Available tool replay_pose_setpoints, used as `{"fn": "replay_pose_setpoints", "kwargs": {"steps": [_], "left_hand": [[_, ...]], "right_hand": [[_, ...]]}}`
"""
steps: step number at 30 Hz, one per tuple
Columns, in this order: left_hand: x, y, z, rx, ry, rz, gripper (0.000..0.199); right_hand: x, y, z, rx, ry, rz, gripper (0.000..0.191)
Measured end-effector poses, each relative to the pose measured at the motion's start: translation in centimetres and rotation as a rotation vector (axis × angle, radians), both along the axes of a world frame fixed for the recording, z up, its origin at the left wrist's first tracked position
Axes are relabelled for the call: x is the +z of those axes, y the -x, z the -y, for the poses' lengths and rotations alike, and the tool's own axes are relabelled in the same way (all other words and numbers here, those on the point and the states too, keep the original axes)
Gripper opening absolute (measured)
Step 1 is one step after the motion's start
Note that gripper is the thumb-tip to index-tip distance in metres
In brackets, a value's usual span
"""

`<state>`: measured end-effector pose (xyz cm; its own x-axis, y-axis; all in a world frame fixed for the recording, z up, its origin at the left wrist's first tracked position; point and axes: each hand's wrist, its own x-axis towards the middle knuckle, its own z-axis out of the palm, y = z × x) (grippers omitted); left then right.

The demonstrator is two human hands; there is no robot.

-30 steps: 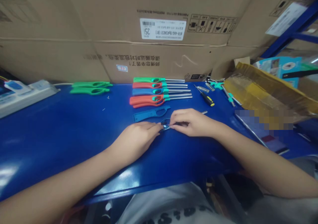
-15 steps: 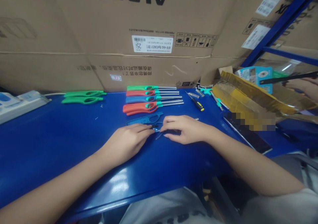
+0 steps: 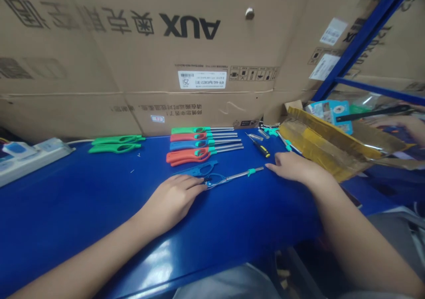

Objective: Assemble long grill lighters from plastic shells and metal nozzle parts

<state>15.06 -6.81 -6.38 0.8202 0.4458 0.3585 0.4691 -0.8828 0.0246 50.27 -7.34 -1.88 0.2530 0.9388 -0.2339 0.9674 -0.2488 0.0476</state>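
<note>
My left hand (image 3: pixel 175 197) lies on the table with its fingers closed over part of an opened blue stick lighter (image 3: pixel 216 178), mostly hidden beneath them. From the fingertips a thin metal tube (image 3: pixel 237 175) with a teal collar runs to the right. A separate blue handle half (image 3: pixel 199 170) rests just beyond the fingers. My right hand (image 3: pixel 290 166) hovers to the right of the tube's tip, index finger stretched out and nothing visible in it. Beyond that hand lies a small black and yellow screwdriver (image 3: pixel 261 149).
Several stick lighters (image 3: pixel 189 144) with green, red and blue handles lie in a row. Green handle shells (image 3: pixel 116 144) sit left, near a white power strip (image 3: pixel 36 159). At right are teal parts (image 3: pixel 271 132) and a taped carton (image 3: pixel 318 135). Another person's hand (image 3: pixel 407 128) shows far right.
My right hand has left the spot beside my left fingertips and moved right, uncovering the metal tube. My left hand stays on the blue lighter. The view has tilted up a little.
</note>
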Motion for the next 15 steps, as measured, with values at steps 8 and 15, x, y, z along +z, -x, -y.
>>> {"fn": "replay_pose_setpoints", "kwargs": {"steps": [8,15], "left_hand": [[-0.4,-0.1,-0.3,0.005,-0.03,0.02,0.029],[-0.5,-0.1,-0.5,0.009,0.003,0.01,0.03]], "right_hand": [[-3.8,-2.7,0.9,-0.12,-0.308,-0.055,0.026],[-3.9,-3.3,-0.3,-0.129,-0.398,0.008,0.015]]}}
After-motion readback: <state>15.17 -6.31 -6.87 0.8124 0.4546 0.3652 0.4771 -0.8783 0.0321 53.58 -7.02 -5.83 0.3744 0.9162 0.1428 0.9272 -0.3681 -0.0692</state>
